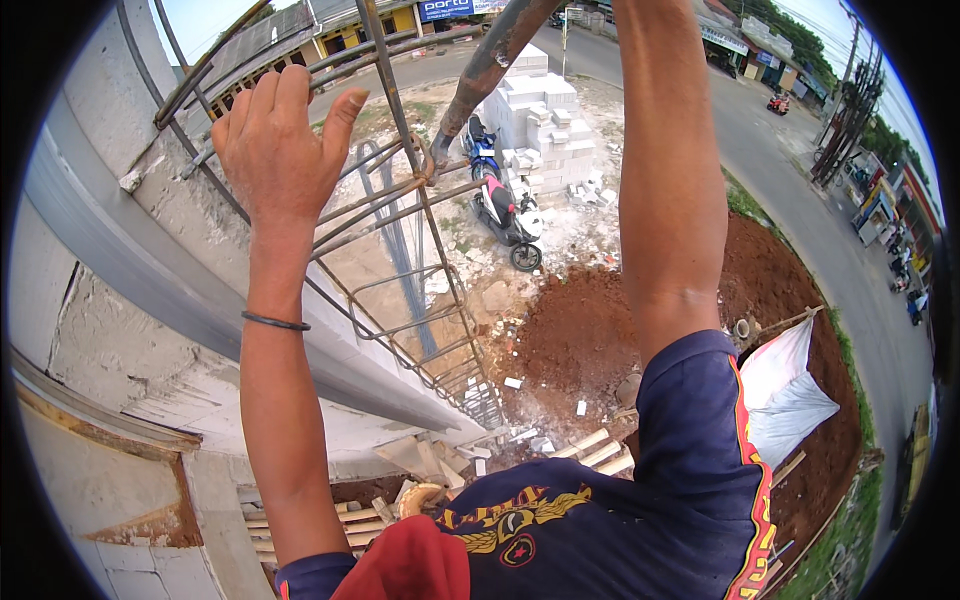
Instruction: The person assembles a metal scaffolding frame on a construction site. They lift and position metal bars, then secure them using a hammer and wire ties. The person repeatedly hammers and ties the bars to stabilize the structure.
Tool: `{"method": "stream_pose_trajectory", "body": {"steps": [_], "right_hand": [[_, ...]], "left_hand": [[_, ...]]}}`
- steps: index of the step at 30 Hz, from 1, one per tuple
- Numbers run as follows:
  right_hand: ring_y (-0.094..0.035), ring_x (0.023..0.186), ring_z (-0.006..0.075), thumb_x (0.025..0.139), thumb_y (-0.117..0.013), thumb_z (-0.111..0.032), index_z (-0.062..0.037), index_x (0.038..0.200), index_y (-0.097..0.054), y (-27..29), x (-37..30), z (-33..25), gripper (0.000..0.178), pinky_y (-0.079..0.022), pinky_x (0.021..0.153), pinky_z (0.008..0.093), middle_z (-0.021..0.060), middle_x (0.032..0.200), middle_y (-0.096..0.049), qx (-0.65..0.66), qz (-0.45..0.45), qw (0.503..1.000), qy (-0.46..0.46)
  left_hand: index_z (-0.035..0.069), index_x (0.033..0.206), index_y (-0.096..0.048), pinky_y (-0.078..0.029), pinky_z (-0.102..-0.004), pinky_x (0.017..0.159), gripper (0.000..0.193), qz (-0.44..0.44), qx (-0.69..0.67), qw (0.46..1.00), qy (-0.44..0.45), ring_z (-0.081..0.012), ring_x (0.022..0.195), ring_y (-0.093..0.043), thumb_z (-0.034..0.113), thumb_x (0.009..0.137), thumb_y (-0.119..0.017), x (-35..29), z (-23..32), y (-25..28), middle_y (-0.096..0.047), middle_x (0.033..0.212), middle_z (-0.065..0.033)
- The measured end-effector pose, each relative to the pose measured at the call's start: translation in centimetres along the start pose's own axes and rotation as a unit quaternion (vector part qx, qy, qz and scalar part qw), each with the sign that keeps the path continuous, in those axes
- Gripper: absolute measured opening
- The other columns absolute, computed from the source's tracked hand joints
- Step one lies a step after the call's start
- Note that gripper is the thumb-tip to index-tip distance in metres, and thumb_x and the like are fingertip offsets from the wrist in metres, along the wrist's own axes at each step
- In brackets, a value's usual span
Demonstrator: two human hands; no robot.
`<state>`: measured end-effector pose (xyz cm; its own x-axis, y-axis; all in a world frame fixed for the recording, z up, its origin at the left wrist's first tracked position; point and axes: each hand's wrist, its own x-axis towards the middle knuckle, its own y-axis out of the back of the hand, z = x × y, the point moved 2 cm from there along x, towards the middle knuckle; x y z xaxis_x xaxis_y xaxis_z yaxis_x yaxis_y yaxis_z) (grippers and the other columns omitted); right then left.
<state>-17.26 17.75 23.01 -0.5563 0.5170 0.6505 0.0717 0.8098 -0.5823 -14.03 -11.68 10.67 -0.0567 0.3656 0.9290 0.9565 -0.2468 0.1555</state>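
A tall cage of tied steel rebar [440, 270] runs down beside the wall, its stirrups narrowing toward the ground far below. At its upper part is my left hand [285, 150], raised with its back toward me. Its fingers bend over a bar of the cage and its thumb sticks out to the right. A black band circles that wrist. Slanting up past the cage is a rusty grey steel pipe [490, 75], whose top leaves the picture. My right forearm [672, 170] stretches up beyond the upper edge, so the hand on it is hidden.
The block wall [110, 320] with a grey ledge stands close at left. Far below lie timber pieces [600, 452], a red soil heap [580, 320], two motorbikes [507, 215], stacked white blocks [545, 125] and a pale sheet [785, 385]. A road [800, 210] curves along the right.
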Motion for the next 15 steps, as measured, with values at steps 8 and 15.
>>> {"method": "stream_pose_trajectory", "body": {"steps": [8, 15], "right_hand": [[-0.054, 0.066, 0.0210, 0.095, -0.058, -0.013, 0.0016, 0.100, -0.053, 2.3, -1.1, 2.7, 0.016, -0.049, 0.059, 0.0378, 0.0090, 0.077, -0.052, 0.094, -0.043, 0.995, 0.013], [-0.054, 0.063, 0.0227, 0.095, -0.058, -0.015, 0.0014, 0.098, -0.051, 1.6, -2.6, 1.4, 0.018, -0.049, 0.057, 0.0389, 0.0106, 0.075, -0.052, 0.075, -0.046, 0.996, -0.021]], "left_hand": [[0.014, 0.080, -0.059, -0.034, -0.0381, 0.070, 0.049, 0.009, 0.014, 1.000, -0.010, -0.0184, 0.074, -0.050, 0.062, 0.087, -0.057, 0.0, 0.0, -0.2, -0.054, 0.074, 0.0007], [0.014, 0.081, -0.059, -0.033, -0.0378, 0.068, 0.050, -0.002, 0.034, 0.999, -0.029, -0.0179, 0.072, -0.051, 0.063, 0.087, -0.056, 0.0, -0.2, -0.1, -0.055, 0.072, 0.0020]]}}
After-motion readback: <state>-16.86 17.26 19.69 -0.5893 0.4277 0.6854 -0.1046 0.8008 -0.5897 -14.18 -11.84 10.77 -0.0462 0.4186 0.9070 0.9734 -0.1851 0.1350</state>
